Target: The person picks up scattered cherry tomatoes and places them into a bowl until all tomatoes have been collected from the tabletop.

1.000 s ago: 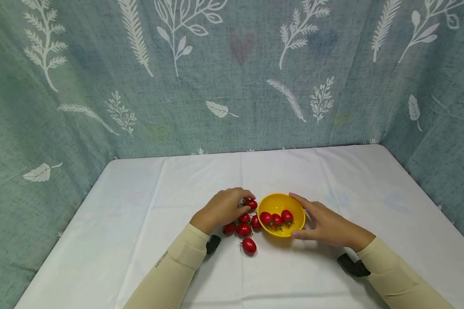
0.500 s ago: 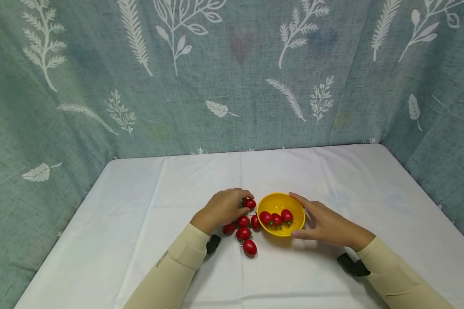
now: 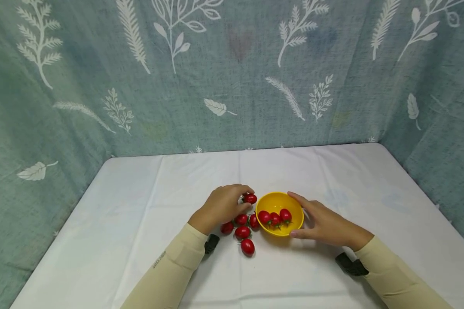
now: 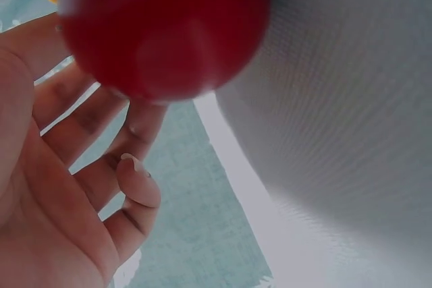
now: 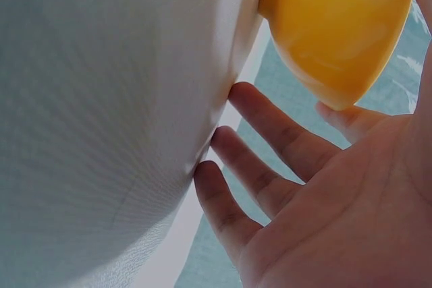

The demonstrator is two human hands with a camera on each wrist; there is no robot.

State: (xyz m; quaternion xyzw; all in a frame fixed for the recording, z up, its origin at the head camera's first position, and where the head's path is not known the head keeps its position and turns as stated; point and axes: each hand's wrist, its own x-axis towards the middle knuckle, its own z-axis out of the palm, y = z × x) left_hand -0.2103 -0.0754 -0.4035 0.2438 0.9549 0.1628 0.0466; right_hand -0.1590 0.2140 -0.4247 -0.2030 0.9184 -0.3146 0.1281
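My left hand (image 3: 225, 202) pinches a small red cherry tomato (image 3: 250, 198) between thumb and fingertips, just left of the yellow bowl (image 3: 298, 223). Close to the camera in the left wrist view, a blurred red tomato (image 4: 165, 28) overlaps the fingers of that hand (image 4: 74, 166). With thumb and index finger on its rim, my right hand (image 3: 325, 221) holds the bowl's right side. In the right wrist view the other fingertips of this hand (image 5: 337, 187) rest on the white cloth, below the bowl (image 5: 337, 25). Three tomatoes (image 3: 274, 219) lie inside the bowl.
Several more tomatoes (image 3: 242, 232) lie in a loose cluster on the white tablecloth (image 3: 294, 274), between my left wrist and the bowl. The nearest tomato (image 3: 248, 247) sits at the front of the cluster. A green leaf-patterned curtain (image 3: 178, 116) hangs behind and beside the table.
My left hand has shifted slightly away from me, and the tomato at its fingertips has moved with it. Front tomatoes in the cluster have rolled slightly nearer. My right hand and the bowl have stayed put.
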